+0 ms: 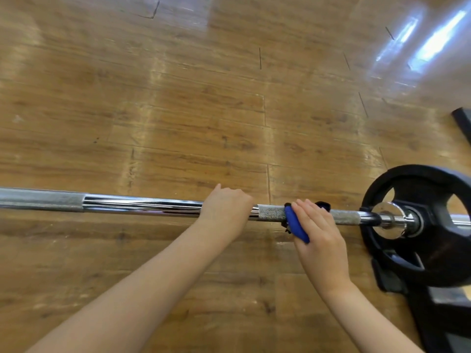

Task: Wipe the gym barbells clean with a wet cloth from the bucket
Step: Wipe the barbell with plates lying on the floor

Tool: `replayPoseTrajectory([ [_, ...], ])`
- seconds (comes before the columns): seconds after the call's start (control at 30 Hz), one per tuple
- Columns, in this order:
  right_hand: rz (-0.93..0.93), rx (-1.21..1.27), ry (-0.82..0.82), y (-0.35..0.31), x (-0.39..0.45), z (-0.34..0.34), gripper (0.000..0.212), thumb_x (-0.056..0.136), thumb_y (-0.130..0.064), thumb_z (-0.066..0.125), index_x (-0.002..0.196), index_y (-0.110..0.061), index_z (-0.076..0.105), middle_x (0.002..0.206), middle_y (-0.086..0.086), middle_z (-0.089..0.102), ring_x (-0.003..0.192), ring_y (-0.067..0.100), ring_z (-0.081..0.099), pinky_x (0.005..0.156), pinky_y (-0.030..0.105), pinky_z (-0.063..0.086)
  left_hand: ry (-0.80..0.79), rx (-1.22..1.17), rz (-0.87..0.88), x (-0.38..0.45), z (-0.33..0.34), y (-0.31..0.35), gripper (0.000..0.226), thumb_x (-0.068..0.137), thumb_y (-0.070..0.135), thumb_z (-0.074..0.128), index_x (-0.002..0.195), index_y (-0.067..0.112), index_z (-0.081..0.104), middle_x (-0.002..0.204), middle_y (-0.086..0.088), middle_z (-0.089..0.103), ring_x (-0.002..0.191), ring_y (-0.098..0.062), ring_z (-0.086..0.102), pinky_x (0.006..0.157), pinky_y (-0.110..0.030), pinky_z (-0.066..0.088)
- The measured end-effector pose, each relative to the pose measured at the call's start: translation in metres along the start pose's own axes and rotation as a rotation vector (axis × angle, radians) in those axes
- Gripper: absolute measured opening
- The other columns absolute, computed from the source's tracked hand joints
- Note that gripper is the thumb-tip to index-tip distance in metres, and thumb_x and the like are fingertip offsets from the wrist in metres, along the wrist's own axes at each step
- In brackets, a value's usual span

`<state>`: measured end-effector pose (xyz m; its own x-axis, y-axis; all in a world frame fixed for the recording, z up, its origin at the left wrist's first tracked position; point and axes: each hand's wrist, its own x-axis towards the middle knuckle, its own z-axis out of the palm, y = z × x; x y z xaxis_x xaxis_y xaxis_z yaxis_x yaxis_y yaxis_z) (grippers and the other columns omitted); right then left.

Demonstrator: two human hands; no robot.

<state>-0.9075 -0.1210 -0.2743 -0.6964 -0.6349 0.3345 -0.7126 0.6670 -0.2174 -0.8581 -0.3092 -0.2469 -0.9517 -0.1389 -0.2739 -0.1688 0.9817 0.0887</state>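
Wood floor (178, 110) lying bare beyond knuckles, open room there. Barbell (142, 205) running across under both hands. Black plate (433, 250) sitting just past right fingertips, short knurled gap between. Left hand (225, 212) curling closed around bar, long free chrome stretching away outward. Right hand (318, 233) pressing blue cloth (295, 225) onto bar, fingers wrapped over, cloth edge poking out thumb-side.

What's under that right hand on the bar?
A blue cloth is pressed around the barbell under the right hand. The bar beneath it and most of the cloth are covered.
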Motion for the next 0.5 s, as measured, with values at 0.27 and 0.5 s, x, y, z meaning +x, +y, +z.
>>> replayPoseTrajectory([
  [0.27,-0.066,0.035,-0.032,-0.029,0.010,0.011,0.063,0.055,0.015,0.081,0.114,0.000,0.066,0.116,0.012,0.067,0.108,0.028,0.063,0.103,0.037,0.035,0.362,0.123,0.109,-0.001,0.024,-0.002,0.029,0.070,0.006,0.049,0.086,-0.001,0.073,0.089,-0.018,0.072,0.087,-0.031,0.070,0.088,-0.042,0.051],
  [0.5,-0.129,0.206,-0.094,-0.037,0.023,0.003,0.049,0.083,-0.041,0.062,0.116,-0.005,0.067,0.119,0.006,0.065,0.115,0.017,0.053,0.101,0.039,0.039,0.390,0.045,0.122,0.003,0.029,-0.004,0.030,0.073,0.019,0.051,0.081,-0.001,0.071,0.084,-0.019,0.071,0.085,-0.032,0.070,0.087,-0.043,0.052],
])
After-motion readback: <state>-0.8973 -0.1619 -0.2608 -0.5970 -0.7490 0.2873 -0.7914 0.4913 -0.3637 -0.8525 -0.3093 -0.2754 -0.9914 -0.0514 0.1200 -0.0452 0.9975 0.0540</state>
